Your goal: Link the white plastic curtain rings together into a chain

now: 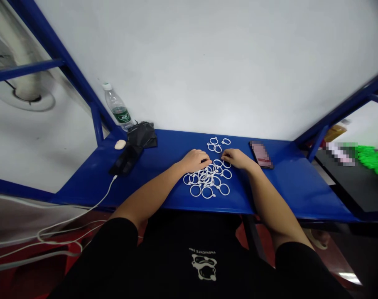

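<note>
A loose pile of white plastic rings (204, 178), each with a small tab, lies on the blue table between my hands and the front edge. At the pile's back left is my left hand (194, 161), palm down, its fingers curled together at the rings; what they hold, if anything, is hidden. My right hand (235, 158) is at the back right, thumb and fingers closed at a single white ring (227, 164). Behind both hands lies a smaller group of white rings (214, 145), with one ring (226, 141) a little to its right.
On the right of the blue table (282, 178) lies a phone (261, 154). A plastic bottle (119, 108), black bag (142, 135), pale round object (120, 144) and white cable (109, 187) are on the left. Blue frame bars rise at both sides; a white wall stands behind.
</note>
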The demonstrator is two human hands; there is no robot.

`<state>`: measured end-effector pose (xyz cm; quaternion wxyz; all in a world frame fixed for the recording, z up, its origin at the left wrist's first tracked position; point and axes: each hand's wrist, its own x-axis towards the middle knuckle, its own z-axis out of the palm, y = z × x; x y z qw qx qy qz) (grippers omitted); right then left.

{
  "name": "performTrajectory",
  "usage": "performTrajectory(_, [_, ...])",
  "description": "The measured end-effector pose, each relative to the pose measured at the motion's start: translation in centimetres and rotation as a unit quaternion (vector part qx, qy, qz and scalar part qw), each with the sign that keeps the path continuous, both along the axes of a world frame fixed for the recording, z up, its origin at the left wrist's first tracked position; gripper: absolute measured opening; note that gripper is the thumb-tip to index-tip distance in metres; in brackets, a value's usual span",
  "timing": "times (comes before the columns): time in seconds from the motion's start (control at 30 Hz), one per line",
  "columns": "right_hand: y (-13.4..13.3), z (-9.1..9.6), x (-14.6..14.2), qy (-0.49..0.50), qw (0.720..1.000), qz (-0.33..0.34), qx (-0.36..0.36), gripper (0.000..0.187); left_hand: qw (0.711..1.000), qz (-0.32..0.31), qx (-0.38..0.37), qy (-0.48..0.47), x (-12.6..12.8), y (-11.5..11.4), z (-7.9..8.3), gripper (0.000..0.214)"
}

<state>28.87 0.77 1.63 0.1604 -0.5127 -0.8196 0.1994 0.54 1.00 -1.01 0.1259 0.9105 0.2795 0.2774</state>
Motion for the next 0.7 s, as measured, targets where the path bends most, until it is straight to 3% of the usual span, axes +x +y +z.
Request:
performTrajectory(0.13, [-0.2,0.2,-0.2,0.020,0.999,-0.012,0.035,0.014,0.999,0.016,-0.014,-0.025,0.0,0.2,-0.2,0.020])
performTrajectory(0.23, [-0.2,0.2,-0.1,0.024,0.999,0.004,0.023,0.020,1.000,0.014,-0.019,-0.018,0.0,0.5,-0.5,0.019])
performTrajectory(0.37, [0.0,-0.2,0.0,0.012,1.000,0.018,0.004,0.010,1.000,0.006,-0.021,-0.017,0.1,0.8,-1.0,0.020])
performTrajectory(0.7, [-0.1,-0.2,0.1,-0.026,1.000,-0.011,0.012,0.018,0.999,0.004,-0.025,-0.020,0.0,0.7,-0.7,0.019])
